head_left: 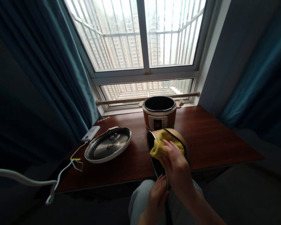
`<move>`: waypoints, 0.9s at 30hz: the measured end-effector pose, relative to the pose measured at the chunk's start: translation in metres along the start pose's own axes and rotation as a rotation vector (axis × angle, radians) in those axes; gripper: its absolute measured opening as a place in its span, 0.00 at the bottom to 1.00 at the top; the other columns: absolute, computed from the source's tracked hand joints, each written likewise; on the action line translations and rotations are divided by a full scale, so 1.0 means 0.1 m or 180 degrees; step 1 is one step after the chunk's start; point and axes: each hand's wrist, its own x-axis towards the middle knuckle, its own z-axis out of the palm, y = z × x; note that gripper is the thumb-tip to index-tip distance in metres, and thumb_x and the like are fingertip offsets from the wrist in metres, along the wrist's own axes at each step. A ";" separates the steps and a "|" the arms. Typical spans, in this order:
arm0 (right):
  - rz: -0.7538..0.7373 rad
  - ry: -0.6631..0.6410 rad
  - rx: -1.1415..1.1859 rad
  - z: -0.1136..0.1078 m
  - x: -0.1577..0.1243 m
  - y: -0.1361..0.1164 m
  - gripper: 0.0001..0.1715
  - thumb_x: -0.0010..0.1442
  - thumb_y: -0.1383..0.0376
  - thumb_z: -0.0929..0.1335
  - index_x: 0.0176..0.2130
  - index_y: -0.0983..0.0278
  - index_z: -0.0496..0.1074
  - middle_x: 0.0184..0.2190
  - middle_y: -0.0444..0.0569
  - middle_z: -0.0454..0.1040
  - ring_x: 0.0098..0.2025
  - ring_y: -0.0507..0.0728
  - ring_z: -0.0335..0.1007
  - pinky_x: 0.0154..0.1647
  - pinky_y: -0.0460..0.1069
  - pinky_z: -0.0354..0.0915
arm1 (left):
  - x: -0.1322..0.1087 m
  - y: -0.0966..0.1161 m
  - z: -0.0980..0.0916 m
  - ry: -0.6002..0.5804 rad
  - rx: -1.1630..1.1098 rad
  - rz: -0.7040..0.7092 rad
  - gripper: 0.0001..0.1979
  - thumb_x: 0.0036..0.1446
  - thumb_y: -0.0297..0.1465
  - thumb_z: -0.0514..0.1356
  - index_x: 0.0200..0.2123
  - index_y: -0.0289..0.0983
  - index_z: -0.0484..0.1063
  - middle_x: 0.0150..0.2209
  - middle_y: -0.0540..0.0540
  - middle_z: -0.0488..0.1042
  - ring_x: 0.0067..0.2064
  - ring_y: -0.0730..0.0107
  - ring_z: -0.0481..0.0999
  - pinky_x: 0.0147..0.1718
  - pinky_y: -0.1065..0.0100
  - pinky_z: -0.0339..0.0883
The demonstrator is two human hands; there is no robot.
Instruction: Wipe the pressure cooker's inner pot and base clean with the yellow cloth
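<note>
A cooking pot (157, 164) with a golden outside and a dark inside is tipped on its side at the table's front edge, above my lap. My left hand (158, 190) is closed on its lower rim. My right hand (176, 159) grips a bunched yellow cloth (162, 143), pressed to the pot's golden outer wall. Just behind stands a brown and white electric cooker (159, 118), lidless, with a dark interior and a control panel facing me. To the left, a round lid (107, 147) lies with its shiny metal underside up.
A wooden table (210, 134) stands against the window. Left of the lid lies a white box-shaped device (91, 133), with a white cable (61, 173) hanging over the table's edge. Blue curtains (67, 62) hang at both sides, and a rail (121, 100) crosses the window's base.
</note>
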 end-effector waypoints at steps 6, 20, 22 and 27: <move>0.0130 -0.0150 -0.0872 0.16 -0.03 -0.14 0.33 0.54 0.80 0.56 0.59 0.71 0.55 0.58 0.61 0.57 0.59 0.65 0.53 0.55 0.60 0.58 | 0.05 0.01 0.35 0.0350 0.0024 0.0332 0.18 0.60 0.31 0.48 0.52 0.37 0.65 0.47 0.39 0.72 0.50 0.56 0.71 0.45 0.56 0.69; -0.1069 -0.1131 0.0122 -0.37 0.51 1.06 0.29 0.51 0.78 0.59 0.52 0.62 0.57 0.49 0.52 0.64 0.52 0.59 0.59 0.52 0.56 0.61 | 0.37 -0.40 -0.54 0.0938 0.1730 -0.1202 0.17 0.56 0.40 0.54 0.43 0.35 0.63 0.38 0.43 0.67 0.38 0.63 0.70 0.36 0.62 0.66; -0.1055 -0.1058 0.0044 -0.38 0.54 1.17 0.26 0.51 0.78 0.59 0.49 0.62 0.58 0.46 0.52 0.64 0.48 0.60 0.61 0.48 0.56 0.62 | 0.42 -0.42 -0.56 0.0324 0.1596 -0.1098 0.11 0.59 0.38 0.51 0.35 0.37 0.65 0.32 0.47 0.67 0.33 0.68 0.69 0.31 0.68 0.64; -0.1168 -0.0845 -0.0092 -0.33 0.57 1.34 0.20 0.51 0.76 0.60 0.45 0.63 0.57 0.41 0.53 0.63 0.43 0.60 0.60 0.44 0.57 0.63 | 0.42 -0.35 -0.49 0.0012 0.1573 -0.0608 0.13 0.61 0.32 0.49 0.24 0.37 0.60 0.25 0.49 0.65 0.27 0.72 0.65 0.27 0.71 0.57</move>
